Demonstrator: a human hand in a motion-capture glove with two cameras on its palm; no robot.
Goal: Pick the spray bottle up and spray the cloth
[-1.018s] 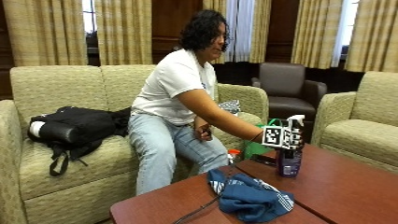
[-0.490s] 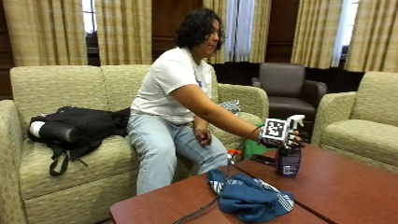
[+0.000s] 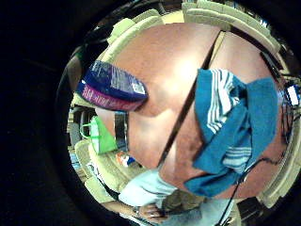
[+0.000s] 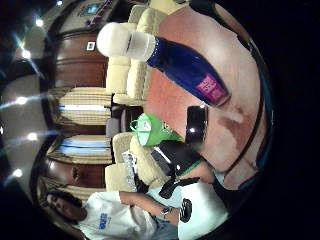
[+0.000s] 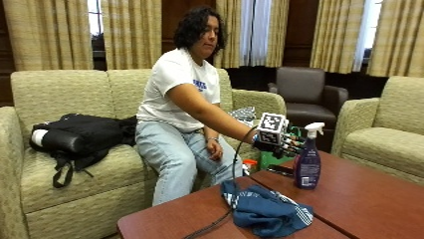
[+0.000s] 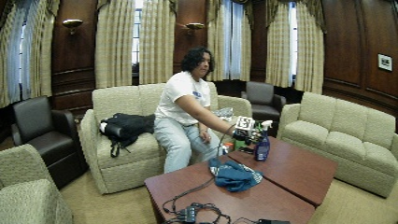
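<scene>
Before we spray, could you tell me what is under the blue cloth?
The blue cloth lies bunched on the wooden table, across the seam between its two tops. Whatever lies beneath its folds is covered.

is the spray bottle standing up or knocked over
Upright. In the outside view the spray bottle stands on its base on the table, white trigger head on top, beside the gloved right hand.

**A panelled lounge**

This is a formal sitting room or lounge. Dark wood panelling (image 6: pixel 339 51) covers the walls, with brass sconces (image 6: pixel 72 22) and a framed picture (image 6: pixel 385 62). Tall windows carry long checked curtains (image 6: pixel 113 44). Beige sofas (image 6: pixel 118 140) and dark leather armchairs (image 6: pixel 264 99) ring a low wooden bench (image 6: pixel 292 170) on pale carpet (image 6: pixel 112 207).
</scene>
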